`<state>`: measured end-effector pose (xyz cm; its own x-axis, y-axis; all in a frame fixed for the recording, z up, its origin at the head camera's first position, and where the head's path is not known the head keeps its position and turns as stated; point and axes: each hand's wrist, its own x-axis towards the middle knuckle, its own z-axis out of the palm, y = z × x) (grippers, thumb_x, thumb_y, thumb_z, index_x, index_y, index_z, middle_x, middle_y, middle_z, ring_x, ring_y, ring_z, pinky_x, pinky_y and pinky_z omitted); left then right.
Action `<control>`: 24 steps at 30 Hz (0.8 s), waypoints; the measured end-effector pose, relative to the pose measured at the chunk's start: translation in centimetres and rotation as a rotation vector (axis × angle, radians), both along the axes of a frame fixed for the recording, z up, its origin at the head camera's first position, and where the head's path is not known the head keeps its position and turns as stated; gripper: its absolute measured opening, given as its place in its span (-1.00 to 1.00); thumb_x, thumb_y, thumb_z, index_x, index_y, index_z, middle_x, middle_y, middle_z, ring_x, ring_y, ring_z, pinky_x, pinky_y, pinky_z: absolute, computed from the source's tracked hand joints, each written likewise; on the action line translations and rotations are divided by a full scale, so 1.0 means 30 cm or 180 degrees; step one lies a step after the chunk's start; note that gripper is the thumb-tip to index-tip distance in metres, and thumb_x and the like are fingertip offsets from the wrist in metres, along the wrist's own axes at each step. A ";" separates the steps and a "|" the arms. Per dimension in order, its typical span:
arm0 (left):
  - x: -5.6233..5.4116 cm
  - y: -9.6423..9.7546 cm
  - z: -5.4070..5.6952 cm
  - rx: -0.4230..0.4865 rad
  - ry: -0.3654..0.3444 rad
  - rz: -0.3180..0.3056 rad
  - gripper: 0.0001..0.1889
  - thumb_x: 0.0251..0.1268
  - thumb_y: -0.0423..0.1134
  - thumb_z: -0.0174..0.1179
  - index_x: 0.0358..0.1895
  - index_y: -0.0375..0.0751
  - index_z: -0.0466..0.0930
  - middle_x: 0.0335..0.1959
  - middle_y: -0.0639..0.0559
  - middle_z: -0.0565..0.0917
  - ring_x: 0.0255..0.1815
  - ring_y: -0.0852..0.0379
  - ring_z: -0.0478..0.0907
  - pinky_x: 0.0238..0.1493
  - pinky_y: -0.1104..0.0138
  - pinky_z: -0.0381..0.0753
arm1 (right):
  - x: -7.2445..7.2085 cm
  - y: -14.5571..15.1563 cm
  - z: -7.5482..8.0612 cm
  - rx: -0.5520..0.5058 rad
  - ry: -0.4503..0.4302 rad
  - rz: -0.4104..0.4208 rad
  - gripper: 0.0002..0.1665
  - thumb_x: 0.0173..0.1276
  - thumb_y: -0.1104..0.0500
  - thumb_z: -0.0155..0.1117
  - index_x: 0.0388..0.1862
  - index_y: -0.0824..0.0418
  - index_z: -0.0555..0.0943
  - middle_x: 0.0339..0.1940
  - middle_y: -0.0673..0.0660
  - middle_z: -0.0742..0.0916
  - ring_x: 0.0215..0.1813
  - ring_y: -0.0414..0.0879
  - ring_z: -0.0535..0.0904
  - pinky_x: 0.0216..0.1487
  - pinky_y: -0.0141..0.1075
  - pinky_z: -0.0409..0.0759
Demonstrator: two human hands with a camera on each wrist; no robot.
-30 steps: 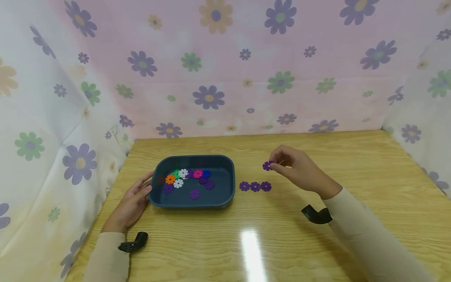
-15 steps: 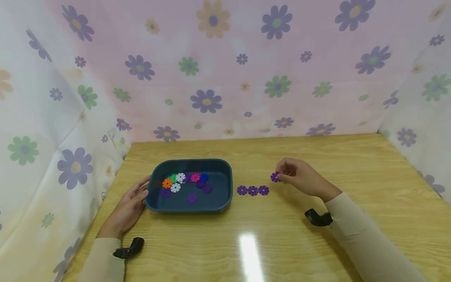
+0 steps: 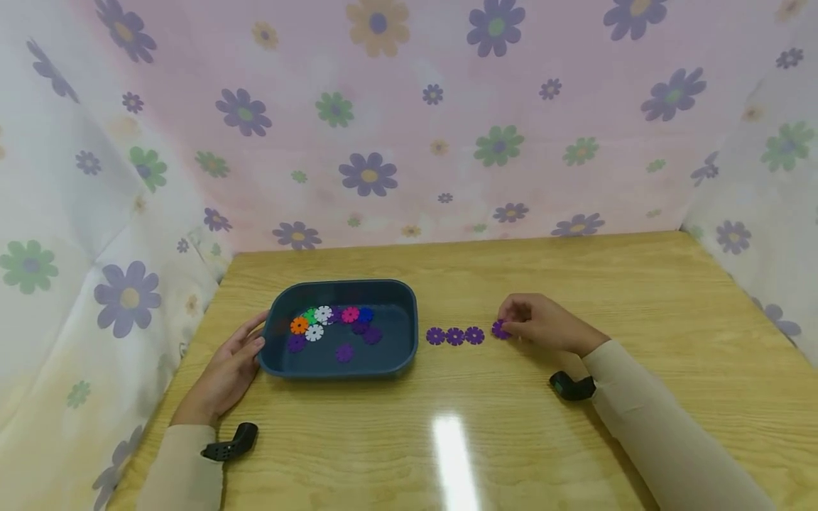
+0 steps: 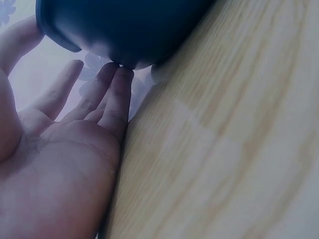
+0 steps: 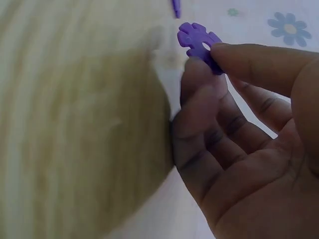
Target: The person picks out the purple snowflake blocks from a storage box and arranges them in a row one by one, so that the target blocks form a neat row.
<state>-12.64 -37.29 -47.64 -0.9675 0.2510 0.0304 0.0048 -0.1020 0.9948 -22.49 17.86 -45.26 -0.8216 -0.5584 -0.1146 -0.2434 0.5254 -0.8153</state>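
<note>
Between thumb and fingers, my right hand (image 3: 552,325) pinches a purple notched plastic disc (image 5: 197,40), with a hole in its middle. In the head view that disc (image 3: 498,328) is just right of a row of three purple discs (image 3: 455,336), a small gap apart from them. My left hand (image 3: 224,372) touches the left end of a dark blue tray (image 3: 339,370); in the left wrist view its extended fingers (image 4: 117,94) meet the outer wall. Inside the tray lie several discs: orange (image 3: 299,325), white (image 3: 314,332), pink (image 3: 350,314), green, blue and purple.
A wooden table (image 3: 358,440) carries everything. Flower-patterned cloth (image 3: 409,128) rises behind it and on both sides. A black wrist device (image 3: 571,387) sits at the right wrist, another (image 3: 231,443) at the left.
My right hand has come down with its disc and level with the row's right end, after first moving slightly right. My left hand keeps its place at the tray. The head view has shifted slightly.
</note>
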 end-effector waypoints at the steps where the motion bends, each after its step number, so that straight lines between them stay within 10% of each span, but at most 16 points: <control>1: -0.002 0.001 0.003 -0.0008 0.0006 0.0000 -0.45 0.67 -0.31 -0.21 0.61 -0.11 -0.02 0.37 0.24 0.42 0.34 0.40 0.41 0.24 0.56 0.45 | -0.001 -0.003 -0.001 0.0010 0.0003 -0.0019 -0.93 0.47 0.24 0.24 -0.12 0.17 0.60 -0.28 0.15 0.67 -0.33 -0.09 0.54 -0.40 -0.32 0.58; 24: 0.002 0.007 0.009 0.0036 -0.0003 0.0003 -0.47 0.66 -0.31 -0.20 0.60 -0.09 0.03 0.35 0.23 0.45 0.32 0.38 0.43 0.23 0.56 0.46 | 0.023 -0.051 0.006 0.0434 0.0321 -0.0214 -0.90 0.38 0.25 0.33 -0.15 0.13 0.67 -0.28 0.05 0.68 -0.24 -0.10 0.58 -0.21 -0.33 0.59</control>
